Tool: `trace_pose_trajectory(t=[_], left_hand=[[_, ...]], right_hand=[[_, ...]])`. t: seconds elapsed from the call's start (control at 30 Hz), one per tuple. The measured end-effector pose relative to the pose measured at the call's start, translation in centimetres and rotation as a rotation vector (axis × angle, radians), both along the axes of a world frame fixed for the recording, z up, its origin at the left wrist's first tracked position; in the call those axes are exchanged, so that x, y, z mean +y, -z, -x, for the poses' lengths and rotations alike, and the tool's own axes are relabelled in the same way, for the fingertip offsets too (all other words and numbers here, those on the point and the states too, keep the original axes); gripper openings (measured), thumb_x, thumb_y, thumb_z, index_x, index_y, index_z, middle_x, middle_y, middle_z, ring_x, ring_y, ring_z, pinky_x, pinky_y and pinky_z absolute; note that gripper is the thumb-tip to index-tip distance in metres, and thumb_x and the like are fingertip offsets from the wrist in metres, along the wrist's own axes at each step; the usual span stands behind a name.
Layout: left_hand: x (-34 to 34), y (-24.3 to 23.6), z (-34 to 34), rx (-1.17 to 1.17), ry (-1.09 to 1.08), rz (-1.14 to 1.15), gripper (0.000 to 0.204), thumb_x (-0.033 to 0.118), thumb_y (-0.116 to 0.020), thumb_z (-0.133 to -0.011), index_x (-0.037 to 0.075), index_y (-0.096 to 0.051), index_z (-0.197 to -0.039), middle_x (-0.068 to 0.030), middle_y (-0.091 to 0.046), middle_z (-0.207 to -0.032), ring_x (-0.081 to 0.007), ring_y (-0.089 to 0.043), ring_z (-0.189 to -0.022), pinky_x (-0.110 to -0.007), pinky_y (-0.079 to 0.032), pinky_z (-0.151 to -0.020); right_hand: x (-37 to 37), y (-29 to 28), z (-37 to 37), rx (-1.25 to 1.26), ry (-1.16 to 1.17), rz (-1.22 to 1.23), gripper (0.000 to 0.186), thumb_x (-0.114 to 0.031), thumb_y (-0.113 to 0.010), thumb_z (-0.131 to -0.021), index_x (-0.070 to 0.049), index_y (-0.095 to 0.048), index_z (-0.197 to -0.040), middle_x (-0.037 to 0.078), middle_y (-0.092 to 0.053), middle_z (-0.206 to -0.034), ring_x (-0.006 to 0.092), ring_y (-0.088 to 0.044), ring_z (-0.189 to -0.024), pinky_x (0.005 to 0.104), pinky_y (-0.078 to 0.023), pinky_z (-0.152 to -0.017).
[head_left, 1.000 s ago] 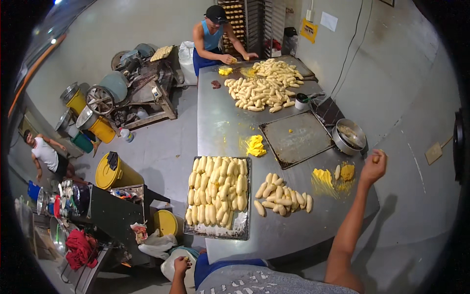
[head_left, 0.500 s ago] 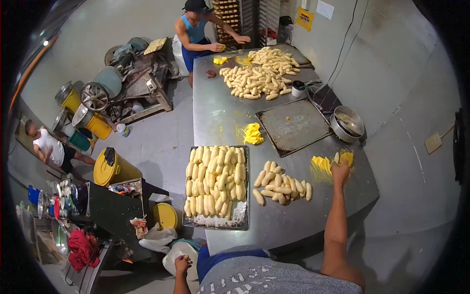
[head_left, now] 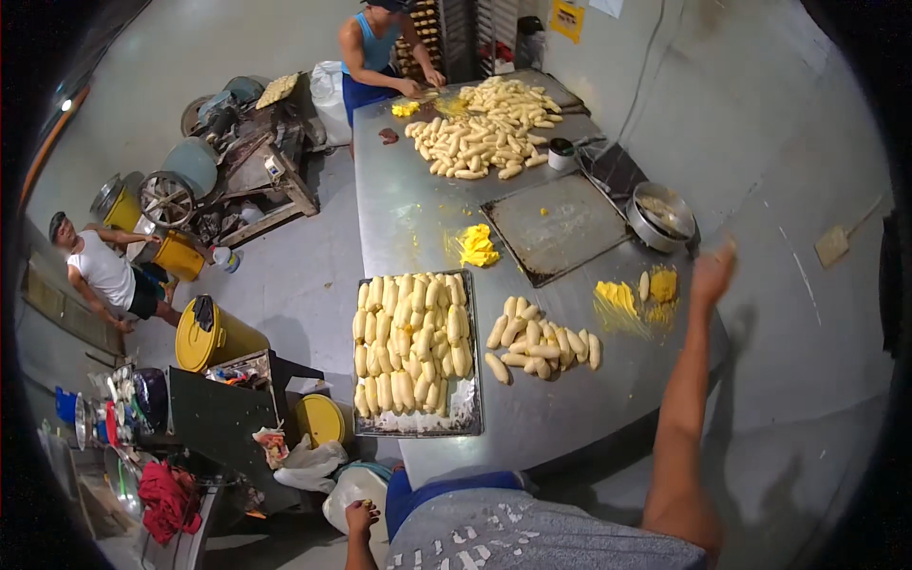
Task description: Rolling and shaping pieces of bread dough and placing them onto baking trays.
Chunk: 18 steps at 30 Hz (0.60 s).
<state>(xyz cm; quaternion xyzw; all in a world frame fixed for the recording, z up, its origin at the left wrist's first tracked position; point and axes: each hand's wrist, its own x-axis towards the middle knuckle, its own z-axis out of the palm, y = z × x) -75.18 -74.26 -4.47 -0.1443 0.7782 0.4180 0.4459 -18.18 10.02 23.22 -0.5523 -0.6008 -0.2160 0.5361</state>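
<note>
My right hand is raised at the table's right edge, beside the pan; motion blur smears its fingers. Left of it, a single dough roll lies between a smear of yellow spread and a patch of yellow crumbs. A loose pile of dough rolls sits nearer to me. Farther left, a baking tray carries rows of rolls. Down by my side, off the table, my left hand has curled fingers; what they hold, if anything, is too small to name.
An empty dark baking tray lies mid-table beside a yellow lump. Round metal pans stand at the wall edge. A co-worker works behind a large heap of rolls. Another person stands at left near bins.
My right hand has left the roll beside the yellow spread and moved up and right. The co-worker's hands have come together over the table. The person at left has turned with arms spread.
</note>
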Motion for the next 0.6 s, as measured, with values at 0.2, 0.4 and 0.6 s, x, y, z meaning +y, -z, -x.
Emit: trace_pose_trajectory(t=[0.2,0.4,0.6], left_hand=[[0.7,-0.1,1.8,0.053,-0.046,0.037,0.017,0.015,-0.067,-0.11,-0.001,-0.071,-0.114,-0.0102,-0.074,-0.09,-0.0232,-0.075,-0.07,-0.038,-0.06,-0.059],[2.2,0.1,3.9,-0.005,0.045,-0.063,0.018,0.016,-0.066,-0.111,-0.001,-0.071,-0.113,-0.0094,-0.074,-0.09,-0.0229,-0.076,-0.071,-0.035,-0.058,-0.058],[7.4,-3.6,5.6,-0.036,0.207,-0.093,0.017,0.015,-0.066,-0.11,0.0,-0.074,-0.115,-0.0136,-0.079,-0.094,-0.022,-0.074,-0.063,-0.031,-0.052,-0.052]], right_hand=[[-6.0,9.5,2.4,0.02,0.05,0.558,0.064,-0.021,-0.086,-0.093,-0.002,-0.068,-0.151,0.028,-0.068,-0.151,0.0489,-0.059,-0.145,0.0522,-0.048,-0.123],[-17.5,13.0,7.5,0.094,0.054,0.81,0.059,-0.019,-0.087,-0.093,-0.001,-0.07,-0.148,0.025,-0.069,-0.149,0.0455,-0.064,-0.14,0.0517,-0.052,-0.117],[-26.9,12.3,8.7,0.234,-0.019,0.933,0.055,-0.012,-0.087,-0.093,0.001,-0.07,-0.143,0.022,-0.069,-0.143,0.0416,-0.066,-0.137,0.0488,-0.054,-0.114]])
